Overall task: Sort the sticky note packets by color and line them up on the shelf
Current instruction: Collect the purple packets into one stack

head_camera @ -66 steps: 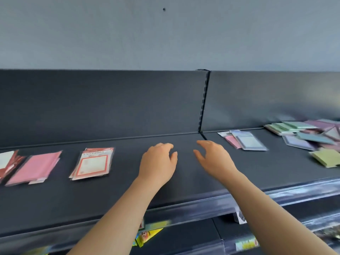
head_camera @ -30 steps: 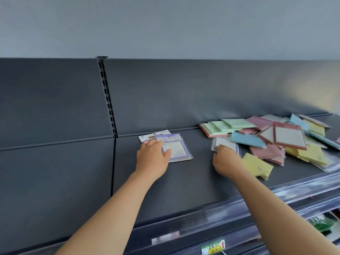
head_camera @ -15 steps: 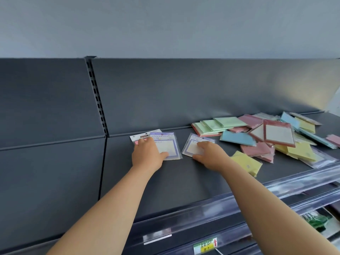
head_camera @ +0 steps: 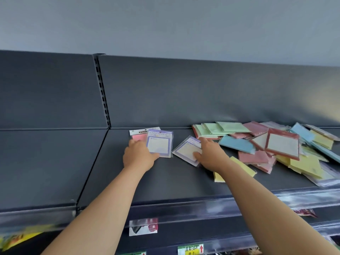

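1. Head view, hands. Left hand (head_camera: 139, 157) lies on top of two overlapping packets, fingers laid forward and pressing down, with no pinch showing. Right hand (head_camera: 211, 155) is spread flat, its forefinger and thumb pressing a second purple packet (head_camera: 184, 150).
2. Head view, task items. Purple packet (head_camera: 159, 145) partly covers a pink packet (head_camera: 138, 137), both near the back panel. The second purple packet lies askew just beside them. The unsorted pile (head_camera: 276, 144) of green, red, blue and yellow packets sits at right, and one yellow packet (head_camera: 243, 168) lies under the right forearm.
3. Risks, as judged.
   - The glossy wrappers may slip under a flat palm, so the sliding packet could rotate or ride over its neighbour.
   - The purple group sits on a pink packet, which may leave the colours mixed.
   - The right forearm could drag the yellow packet towards the front lip.
   - The pile is loosely stacked, and a nudge may spill it.
4. Surface. Dark, smooth shelf (head_camera: 165, 183) with a clear front strip. To the left is bare shelf past a slotted upright (head_camera: 102, 92).
5. Room. Grey wall (head_camera: 165, 24) above. A lower shelf carries a price label (head_camera: 190, 250).
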`<state>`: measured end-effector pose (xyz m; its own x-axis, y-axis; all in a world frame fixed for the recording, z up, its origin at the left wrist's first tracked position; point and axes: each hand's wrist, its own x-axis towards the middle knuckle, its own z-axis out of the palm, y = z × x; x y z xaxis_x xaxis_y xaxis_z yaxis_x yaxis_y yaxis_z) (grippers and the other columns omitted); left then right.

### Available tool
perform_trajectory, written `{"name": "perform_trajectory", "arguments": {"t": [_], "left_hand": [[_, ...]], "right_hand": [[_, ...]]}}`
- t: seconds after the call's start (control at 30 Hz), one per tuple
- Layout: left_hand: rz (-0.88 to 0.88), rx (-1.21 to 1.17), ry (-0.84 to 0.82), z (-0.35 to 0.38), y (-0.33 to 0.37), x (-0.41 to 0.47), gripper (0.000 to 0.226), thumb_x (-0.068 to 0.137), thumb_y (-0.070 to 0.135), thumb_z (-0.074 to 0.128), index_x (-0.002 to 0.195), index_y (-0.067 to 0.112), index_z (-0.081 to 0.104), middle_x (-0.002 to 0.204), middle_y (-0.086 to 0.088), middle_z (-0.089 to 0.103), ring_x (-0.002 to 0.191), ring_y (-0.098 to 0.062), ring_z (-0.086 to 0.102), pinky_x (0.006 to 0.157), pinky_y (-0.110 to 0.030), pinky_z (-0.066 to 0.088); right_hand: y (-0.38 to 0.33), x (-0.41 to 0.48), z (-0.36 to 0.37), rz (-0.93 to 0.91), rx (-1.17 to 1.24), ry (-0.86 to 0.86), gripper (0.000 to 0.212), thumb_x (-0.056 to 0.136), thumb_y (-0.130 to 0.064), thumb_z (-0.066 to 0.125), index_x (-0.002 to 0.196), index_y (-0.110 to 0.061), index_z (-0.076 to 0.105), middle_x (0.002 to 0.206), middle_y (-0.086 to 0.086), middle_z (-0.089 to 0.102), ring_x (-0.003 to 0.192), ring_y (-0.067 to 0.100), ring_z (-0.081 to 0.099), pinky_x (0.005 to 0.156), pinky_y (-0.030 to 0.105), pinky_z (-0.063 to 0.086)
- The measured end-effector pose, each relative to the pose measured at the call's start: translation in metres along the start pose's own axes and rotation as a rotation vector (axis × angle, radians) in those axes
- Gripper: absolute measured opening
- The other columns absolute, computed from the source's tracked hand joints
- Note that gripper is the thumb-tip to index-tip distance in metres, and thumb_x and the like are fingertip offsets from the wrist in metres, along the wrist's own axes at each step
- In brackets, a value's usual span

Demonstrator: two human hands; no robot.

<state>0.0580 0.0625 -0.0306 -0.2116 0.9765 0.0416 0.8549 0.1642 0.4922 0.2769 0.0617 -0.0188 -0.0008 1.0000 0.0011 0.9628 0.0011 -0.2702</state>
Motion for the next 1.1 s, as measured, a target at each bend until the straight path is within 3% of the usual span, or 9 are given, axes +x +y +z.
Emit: {"name": "perform_trajectory", "arguments": {"t": [0.2,0.37,0.5,0.6,0.73,0.8,0.9,1.03,1.1], "left_hand": [[-0.098,-0.043,0.012,-0.002,0.007,0.000,0.060,0.082,0.052,0.066,0.120,0.007,0.055,0.121,-0.014,0.044,0.104,-0.035,0.054,0.080,-0.037,0.047],[-0.098,-0.160,0.010,-0.008,0.006,0.002,0.037,0.075,0.033,0.079,0.099,0.012,0.061,0.094,-0.005,0.057,0.080,-0.024,0.054,0.057,-0.028,0.037],[-0.102,-0.192,0.005,-0.008,0.000,-0.002,0.025,0.079,0.027,0.075,0.084,0.009,0.058,0.084,-0.005,0.058,0.068,-0.023,0.053,0.054,-0.027,0.037],[-0.064,-0.163,-0.004,-0.007,-0.003,-0.004,0.022,0.083,0.028,0.070,0.092,0.008,0.067,0.077,-0.003,0.056,0.064,-0.022,0.050,0.050,-0.027,0.034],[-0.013,-0.168,-0.038,-0.004,-0.004,-0.008,0.018,0.084,0.025,0.067,0.093,0.010,0.070,0.088,-0.010,0.062,0.069,-0.025,0.051,0.054,-0.026,0.035],[0.012,-0.227,-0.050,-0.003,-0.005,-0.011,0.013,0.085,0.018,0.063,0.087,0.007,0.069,0.085,-0.012,0.061,0.069,-0.026,0.047,0.060,-0.027,0.034],[0.010,-0.314,-0.034,-0.009,-0.004,-0.015,0.021,0.089,0.013,0.052,0.069,0.017,0.048,0.072,-0.005,0.038,0.065,-0.021,0.030,0.060,-0.027,0.025],[-0.060,-0.266,-0.086,-0.017,0.008,-0.019,0.044,0.086,0.029,0.064,0.059,0.014,0.034,0.058,-0.001,0.030,0.054,-0.021,0.030,0.052,-0.027,0.023],[-0.063,-0.366,-0.154,-0.015,0.014,-0.019,0.038,0.081,0.030,0.074,0.064,0.009,0.046,0.061,-0.004,0.047,0.053,-0.022,0.047,0.053,-0.027,0.041]], "right_hand": [[0.001,-0.007,0.003,-0.070,0.042,-0.094,0.075,0.076,-0.066,0.060,0.131,-0.015,0.049,0.132,0.005,0.053,0.119,0.026,0.048,0.098,0.038,0.042],[-0.002,-0.012,-0.002,-0.136,0.014,-0.044,0.066,0.081,-0.055,0.062,0.130,-0.013,0.045,0.122,0.005,0.058,0.110,0.027,0.054,0.081,0.032,0.044],[-0.007,-0.018,-0.009,-0.160,-0.019,0.069,0.028,0.087,-0.040,0.050,0.088,-0.012,0.049,0.081,0.005,0.052,0.077,0.028,0.053,0.058,0.032,0.035],[-0.003,-0.017,-0.021,-0.174,0.235,0.078,0.032,0.094,-0.028,0.037,0.068,-0.010,0.038,0.067,0.009,0.047,0.066,0.026,0.044,0.052,0.033,0.029],[-0.015,-0.021,-0.017,-0.276,0.253,-0.030,0.025,0.098,-0.034,0.042,0.078,-0.020,0.047,0.082,0.003,0.055,0.078,0.023,0.047,0.059,0.027,0.034],[-0.020,-0.019,-0.004,-0.301,0.172,-0.129,0.024,0.094,-0.037,0.052,0.105,-0.016,0.055,0.115,0.007,0.058,0.100,0.026,0.051,0.078,0.031,0.039],[-0.025,-0.023,0.002,-0.315,0.151,-0.180,0.052,0.093,-0.033,0.056,0.138,-0.012,0.042,0.149,0.003,0.036,0.133,0.024,0.036,0.109,0.037,0.029],[-0.025,-0.024,0.001,-0.337,0.256,-0.190,0.053,0.094,-0.027,0.058,0.140,-0.008,0.041,0.153,0.001,0.030,0.134,0.020,0.035,0.098,0.019,0.026],[-0.025,-0.023,0.005,-0.328,0.303,-0.196,0.059,0.092,-0.028,0.061,0.144,-0.011,0.039,0.155,-0.002,0.029,0.133,0.018,0.037,0.100,0.019,0.027]]}}
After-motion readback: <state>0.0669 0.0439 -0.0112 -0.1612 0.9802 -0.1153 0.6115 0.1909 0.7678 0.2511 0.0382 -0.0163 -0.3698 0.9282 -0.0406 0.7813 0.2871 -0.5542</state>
